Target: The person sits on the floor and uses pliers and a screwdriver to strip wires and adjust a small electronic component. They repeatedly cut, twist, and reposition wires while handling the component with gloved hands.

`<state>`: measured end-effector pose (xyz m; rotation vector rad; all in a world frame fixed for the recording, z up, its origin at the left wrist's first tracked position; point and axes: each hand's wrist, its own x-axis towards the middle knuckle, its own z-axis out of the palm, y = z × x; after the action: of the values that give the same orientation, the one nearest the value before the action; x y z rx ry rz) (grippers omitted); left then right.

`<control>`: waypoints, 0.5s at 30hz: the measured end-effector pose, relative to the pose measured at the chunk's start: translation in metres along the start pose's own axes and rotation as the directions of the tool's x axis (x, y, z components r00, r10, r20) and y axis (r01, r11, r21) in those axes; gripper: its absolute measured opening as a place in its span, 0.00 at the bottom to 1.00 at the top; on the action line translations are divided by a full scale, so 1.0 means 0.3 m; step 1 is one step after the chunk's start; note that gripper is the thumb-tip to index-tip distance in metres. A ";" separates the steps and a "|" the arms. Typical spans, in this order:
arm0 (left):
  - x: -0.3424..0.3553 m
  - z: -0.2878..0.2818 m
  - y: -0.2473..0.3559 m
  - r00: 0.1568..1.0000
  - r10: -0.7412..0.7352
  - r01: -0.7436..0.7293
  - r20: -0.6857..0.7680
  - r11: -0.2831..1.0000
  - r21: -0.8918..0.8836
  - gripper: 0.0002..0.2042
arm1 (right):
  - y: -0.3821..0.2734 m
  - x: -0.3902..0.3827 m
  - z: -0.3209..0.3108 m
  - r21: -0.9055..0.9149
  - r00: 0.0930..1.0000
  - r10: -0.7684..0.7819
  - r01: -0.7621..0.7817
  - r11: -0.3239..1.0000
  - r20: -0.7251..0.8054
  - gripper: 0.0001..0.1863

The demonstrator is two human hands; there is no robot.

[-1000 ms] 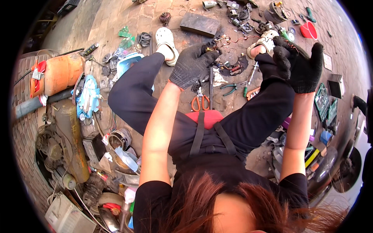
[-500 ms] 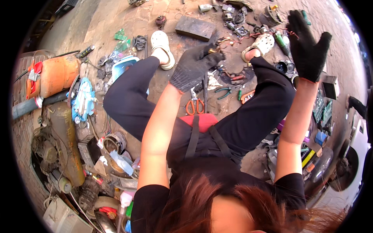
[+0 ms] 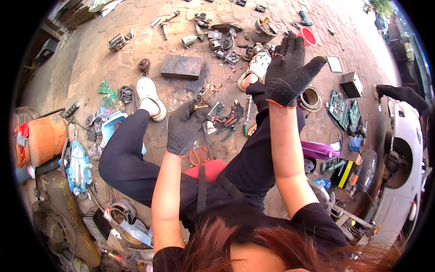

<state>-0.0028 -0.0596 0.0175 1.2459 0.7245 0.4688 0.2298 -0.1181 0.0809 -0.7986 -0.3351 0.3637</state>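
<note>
My left hand (image 3: pixel 183 129), in a black knit glove, is raised over the floor between my knees. Its fingers are closed on a small brass-coloured piece (image 3: pixel 200 107); the rest of that piece is hidden. Below it, an orange-handled cutting tool (image 3: pixel 198 155) lies on the ground in front of my red seat (image 3: pixel 213 168). My right hand (image 3: pixel 292 77), gloved alike, is held up with fingers stretched and thumb apart. A thin red wire (image 3: pixel 277 55) shows along its finger edge; whether it touches is unclear. Teal-handled pliers (image 3: pixel 225 131) rest between my legs.
A dark rectangular block (image 3: pixel 181 66) lies beyond my left shoe. Motor parts (image 3: pixel 225 47) and a red bucket (image 3: pixel 306 37) are farther off. An orange gas cylinder (image 3: pixel 47 140) lies at left. At right are a green tool case (image 3: pixel 339 106), a purple object (image 3: pixel 319 149) and a white car (image 3: pixel 398 158).
The view has turned to the right, so the floor things sit farther left and lower. My right hand has come inward; my left keeps the brass-coloured piece, a little closer to me.
</note>
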 end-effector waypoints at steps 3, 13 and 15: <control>-0.013 0.083 -0.009 0.997 0.041 -0.040 0.060 0.999 -0.013 0.10 | 0.058 -0.027 0.024 0.225 0.994 0.099 -0.084 0.971 -0.055 0.51; -0.015 0.059 0.021 0.994 0.103 -0.104 0.020 0.991 0.081 0.11 | 0.011 -0.213 0.074 -0.568 0.919 0.357 -0.205 0.797 0.169 0.16; -0.022 0.059 0.028 0.989 0.149 -0.146 -0.001 0.976 0.160 0.11 | -0.006 -0.243 0.092 -0.672 0.946 0.261 -0.068 0.737 0.191 0.11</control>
<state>0.0057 -0.0739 0.0298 1.4551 0.6940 0.5493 0.1539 -0.1335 0.0890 -1.4958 -0.6790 0.5392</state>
